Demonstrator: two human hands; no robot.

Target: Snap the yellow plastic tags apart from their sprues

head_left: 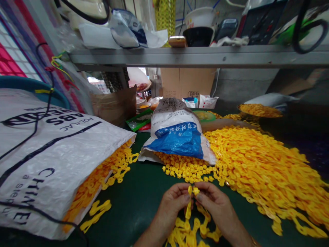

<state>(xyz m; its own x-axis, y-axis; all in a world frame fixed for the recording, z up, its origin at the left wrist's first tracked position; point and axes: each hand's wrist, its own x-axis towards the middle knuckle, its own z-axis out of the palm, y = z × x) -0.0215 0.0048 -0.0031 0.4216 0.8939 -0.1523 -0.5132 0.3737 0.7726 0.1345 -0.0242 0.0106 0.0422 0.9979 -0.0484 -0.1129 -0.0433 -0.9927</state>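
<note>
Near the bottom centre, my left hand point(177, 200) pinches a long yellow plastic piece point(188, 209) between thumb and fingers. Close beside it, my right hand point(214, 200) pinches a small yellow part point(196, 191); the fingertips of the two hands nearly meet. Linked yellow pieces point(189, 235) lie below and between my wrists. Small round yellow parts point(190, 169) spill from the mouth of a white and blue bag point(177, 137) just beyond my hands. To the right spreads a large heap of yellow pieces point(262, 164).
A big white sack point(51, 137) with yellow pieces at its mouth fills the left. The dark green table point(128, 206) runs underneath. A grey metal shelf point(200, 56) crosses above, with bowls and bags on it. A cardboard box point(189, 82) stands behind.
</note>
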